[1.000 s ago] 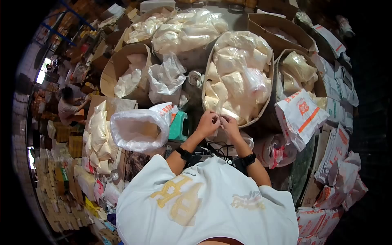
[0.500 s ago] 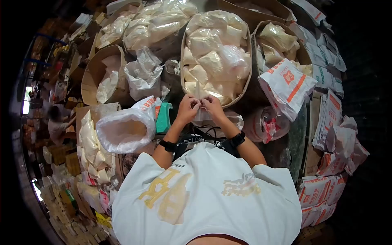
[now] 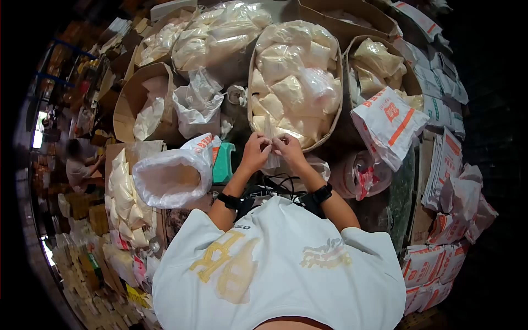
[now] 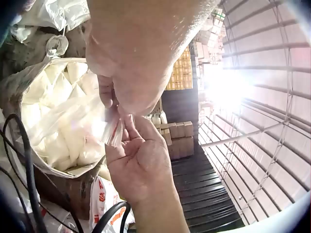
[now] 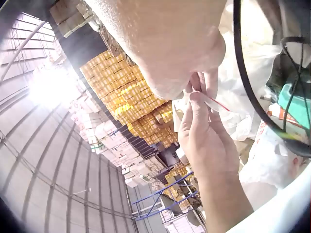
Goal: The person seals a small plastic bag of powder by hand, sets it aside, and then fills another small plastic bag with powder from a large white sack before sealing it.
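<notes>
Right wrist view: thin red line (image 5: 217, 103) along clear plastic bag (image 5: 232, 117), too small to tell in head view. Orange-red characters on white sack (image 3: 388, 124), illegible. As for bag: pinched in left hand (image 3: 256, 152) and right hand (image 3: 289, 149), at near rim of cardboard carton (image 3: 329, 138), long axis pointing away from white T-shirt (image 3: 283, 264).

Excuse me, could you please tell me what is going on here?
A person pinches what looks like a clear plastic bag with the left hand and the right hand, at the near edge of a large carton. Cream-coloured packets fill the carton. An open white sack stands to the person's left, apart from both hands.
</notes>
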`<state>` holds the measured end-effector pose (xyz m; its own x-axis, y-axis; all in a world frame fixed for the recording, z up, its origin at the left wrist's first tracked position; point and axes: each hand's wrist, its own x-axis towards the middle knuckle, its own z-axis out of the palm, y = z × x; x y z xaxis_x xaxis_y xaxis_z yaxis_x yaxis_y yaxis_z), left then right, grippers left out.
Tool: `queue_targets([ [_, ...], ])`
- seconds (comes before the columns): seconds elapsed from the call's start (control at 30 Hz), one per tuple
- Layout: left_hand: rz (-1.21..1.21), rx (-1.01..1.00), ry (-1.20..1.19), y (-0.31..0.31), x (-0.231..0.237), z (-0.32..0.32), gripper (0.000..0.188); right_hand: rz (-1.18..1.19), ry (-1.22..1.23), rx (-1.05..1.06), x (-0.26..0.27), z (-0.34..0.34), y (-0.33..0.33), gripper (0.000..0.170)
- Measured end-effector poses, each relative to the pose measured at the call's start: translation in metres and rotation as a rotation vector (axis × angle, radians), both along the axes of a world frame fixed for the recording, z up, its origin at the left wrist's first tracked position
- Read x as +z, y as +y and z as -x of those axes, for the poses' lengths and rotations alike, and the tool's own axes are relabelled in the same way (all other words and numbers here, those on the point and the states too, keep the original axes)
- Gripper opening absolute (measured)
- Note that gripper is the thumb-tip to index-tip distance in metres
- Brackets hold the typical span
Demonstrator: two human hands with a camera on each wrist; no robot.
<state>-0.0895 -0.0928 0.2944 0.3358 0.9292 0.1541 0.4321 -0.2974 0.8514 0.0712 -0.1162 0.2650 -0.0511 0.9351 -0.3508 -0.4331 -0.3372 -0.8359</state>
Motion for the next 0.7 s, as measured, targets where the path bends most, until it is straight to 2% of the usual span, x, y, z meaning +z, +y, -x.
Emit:
queue_targets([
  [0.07,0.015,0.006,-0.005,0.002,-0.002,0.001,0.011,-0.012,-0.061,-0.007,0.003,0.001,0.001,0.018],
  [0.33,0.06,-0.004,0.008,0.001,0.001,0.001,0.011,0.025,0.048,0.037,0.0,0.001,0.0,0.018],
  [0.47,0.178,0.018,-0.124,0.001,-0.006,0.002,0.012,0.032,0.109,0.03,-0.004,0.001,0.001,0.019],
  [0.7,0.281,0.107,-0.195,0.003,0.002,-0.006,0.017,-0.046,0.004,-0.004,-0.013,0.006,0.003,0.015],
])
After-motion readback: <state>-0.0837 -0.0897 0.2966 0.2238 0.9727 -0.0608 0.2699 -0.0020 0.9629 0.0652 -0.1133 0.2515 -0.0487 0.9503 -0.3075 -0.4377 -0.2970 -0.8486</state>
